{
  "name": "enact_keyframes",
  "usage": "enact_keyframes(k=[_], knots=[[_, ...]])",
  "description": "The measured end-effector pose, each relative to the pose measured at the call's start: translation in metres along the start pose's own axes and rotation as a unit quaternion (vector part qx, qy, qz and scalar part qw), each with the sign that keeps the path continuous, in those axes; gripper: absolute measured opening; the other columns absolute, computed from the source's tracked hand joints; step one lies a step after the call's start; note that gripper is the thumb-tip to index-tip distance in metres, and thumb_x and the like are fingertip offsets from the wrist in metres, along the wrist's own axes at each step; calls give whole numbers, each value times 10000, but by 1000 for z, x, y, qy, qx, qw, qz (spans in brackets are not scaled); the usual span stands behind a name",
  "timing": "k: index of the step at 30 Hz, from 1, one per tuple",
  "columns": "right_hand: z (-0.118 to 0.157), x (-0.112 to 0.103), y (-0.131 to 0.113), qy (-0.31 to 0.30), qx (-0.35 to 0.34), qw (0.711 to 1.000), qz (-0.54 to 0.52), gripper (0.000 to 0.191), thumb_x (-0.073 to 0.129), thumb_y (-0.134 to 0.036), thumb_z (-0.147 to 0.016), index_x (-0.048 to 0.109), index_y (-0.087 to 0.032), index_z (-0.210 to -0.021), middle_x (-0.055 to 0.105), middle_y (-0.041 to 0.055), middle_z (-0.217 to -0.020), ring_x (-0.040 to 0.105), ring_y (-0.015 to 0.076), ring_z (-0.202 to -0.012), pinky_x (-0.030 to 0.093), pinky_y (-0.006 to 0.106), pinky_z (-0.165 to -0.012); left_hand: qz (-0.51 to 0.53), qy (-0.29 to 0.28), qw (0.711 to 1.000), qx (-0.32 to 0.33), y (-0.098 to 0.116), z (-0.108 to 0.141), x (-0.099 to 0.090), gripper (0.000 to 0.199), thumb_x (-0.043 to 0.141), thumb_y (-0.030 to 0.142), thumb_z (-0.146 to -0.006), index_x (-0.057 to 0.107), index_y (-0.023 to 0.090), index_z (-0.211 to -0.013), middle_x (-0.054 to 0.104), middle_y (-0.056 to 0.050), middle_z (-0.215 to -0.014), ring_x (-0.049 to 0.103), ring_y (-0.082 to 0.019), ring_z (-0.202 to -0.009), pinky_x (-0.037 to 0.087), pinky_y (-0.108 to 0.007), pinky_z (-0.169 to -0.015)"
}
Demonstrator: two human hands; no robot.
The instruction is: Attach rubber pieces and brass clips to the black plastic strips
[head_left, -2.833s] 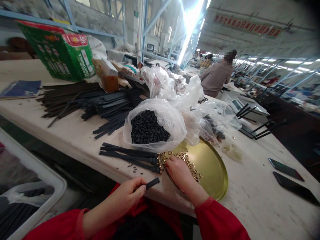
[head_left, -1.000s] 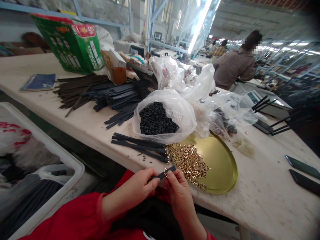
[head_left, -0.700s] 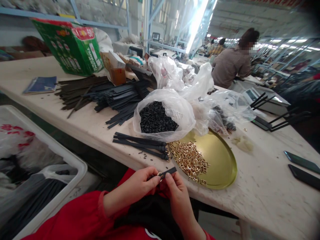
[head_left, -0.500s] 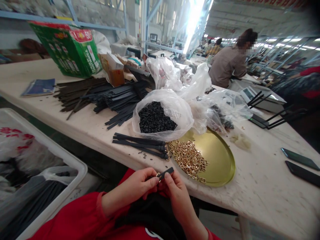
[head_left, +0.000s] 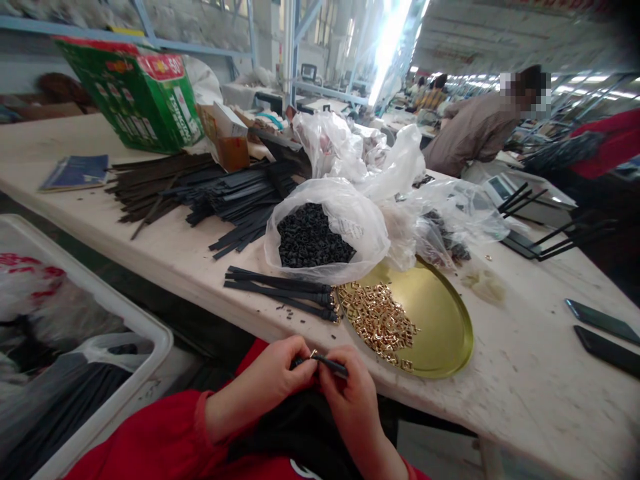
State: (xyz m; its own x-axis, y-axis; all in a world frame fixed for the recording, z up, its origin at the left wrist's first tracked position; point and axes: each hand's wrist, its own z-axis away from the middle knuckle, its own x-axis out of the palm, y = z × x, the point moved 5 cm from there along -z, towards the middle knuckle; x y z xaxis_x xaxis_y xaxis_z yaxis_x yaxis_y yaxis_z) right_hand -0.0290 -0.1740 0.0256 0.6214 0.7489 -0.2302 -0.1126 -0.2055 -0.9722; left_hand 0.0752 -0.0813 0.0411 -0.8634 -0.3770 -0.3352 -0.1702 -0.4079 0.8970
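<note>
Over my lap at the table's front edge, my left hand (head_left: 285, 373) pinches a black strap at a small gold buckle (head_left: 313, 355). My right hand (head_left: 347, 390) grips the same black strap (head_left: 331, 364) just right of the buckle; its lower part is hidden by my fingers. Beyond my hands lies a gold oval tray (head_left: 450, 333) with a heap of gold buckles (head_left: 380, 320) on its left side. Several black straps with buckles fitted (head_left: 280, 290) lie left of the tray. Behind them stands an open plastic bag (head_left: 370, 243) of small black loops (head_left: 313, 237).
Loose dark strips (head_left: 240, 193) are piled farther back, near a green box (head_left: 130, 100) and a blue booklet (head_left: 75, 173). Two phones (head_left: 605, 320) lie at right. A white bin (head_left: 163, 340) with bagged straps stands at left. A co-worker (head_left: 475, 127) leans over beyond the table.
The strap has turned from face-up to edge-on, its right end now lower, with my right fingers curled over it. The co-worker in brown has leaned to the right.
</note>
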Motion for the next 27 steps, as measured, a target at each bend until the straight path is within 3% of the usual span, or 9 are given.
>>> enact_keyframes(k=[5,10,12,15,16,19,23,27], knots=[[-10,9,1,-124,88,985,-79,139,523,-334,-823,506,-206,-771,503,-12,-693,476,139,-634,386,245,-567,10,-35,999,-9,0,-7,-8,268,541,406,-760,476,169,-653,525,32,-589,451,-127,-560,290,-206,-481],[-51,2,-23,-198,3,978,63,184,442,-330,-871,568,-212,-810,575,17,-767,522,168,-735,389,263,-655,65,-35,997,29,6,-25,-17,160,525,316,-776,493,179,-853,563,30,-660,503,-136,-588,352,-206,-525],[-88,-6,-36,-163,-65,974,145,208,428,-332,-880,573,-214,-787,580,18,-744,529,168,-718,381,264,-643,75,-58,995,33,7,-31,-18,128,460,275,-808,506,184,-885,556,31,-654,505,-133,-576,367,-206,-529],[-157,-16,-46,-36,-123,948,291,158,435,-274,-871,570,-198,-843,601,47,-830,551,175,-779,398,274,-704,76,-46,996,-4,2,-42,-24,144,424,299,-822,501,179,-842,509,39,-611,449,-119,-511,339,-203,-477],[-177,-12,-42,-41,-117,927,353,143,441,-232,-858,578,-194,-872,610,60,-886,561,179,-813,401,278,-725,79,-36,996,-16,-1,-46,-26,159,424,319,-823,492,177,-849,498,42,-606,429,-115,-494,327,-202,-460],[-222,6,-24,-58,-89,908,405,76,544,-170,-757,609,-171,-719,628,90,-776,583,227,-756,395,321,-685,93,-22,995,-28,-11,-57,-31,196,428,364,-827,473,175,-853,479,50,-602,409,-109,-484,313,-201,-446],[-241,20,-7,-56,-68,909,408,93,545,-95,-692,602,-155,-650,621,109,-710,586,243,-704,382,336,-653,95,-6,995,-15,-22,-63,-36,200,444,368,-834,485,173,-826,478,49,-620,437,-110,-534,333,-200,-479],[-230,7,-14,-44,-78,928,363,92,508,-135,-738,593,-168,-731,616,85,-794,565,210,-754,388,319,-694,98,36,995,-1,-23,-63,-42,206,459,375,-834,487,173,-808,480,49,-607,452,-112,-552,340,-203,-497]])
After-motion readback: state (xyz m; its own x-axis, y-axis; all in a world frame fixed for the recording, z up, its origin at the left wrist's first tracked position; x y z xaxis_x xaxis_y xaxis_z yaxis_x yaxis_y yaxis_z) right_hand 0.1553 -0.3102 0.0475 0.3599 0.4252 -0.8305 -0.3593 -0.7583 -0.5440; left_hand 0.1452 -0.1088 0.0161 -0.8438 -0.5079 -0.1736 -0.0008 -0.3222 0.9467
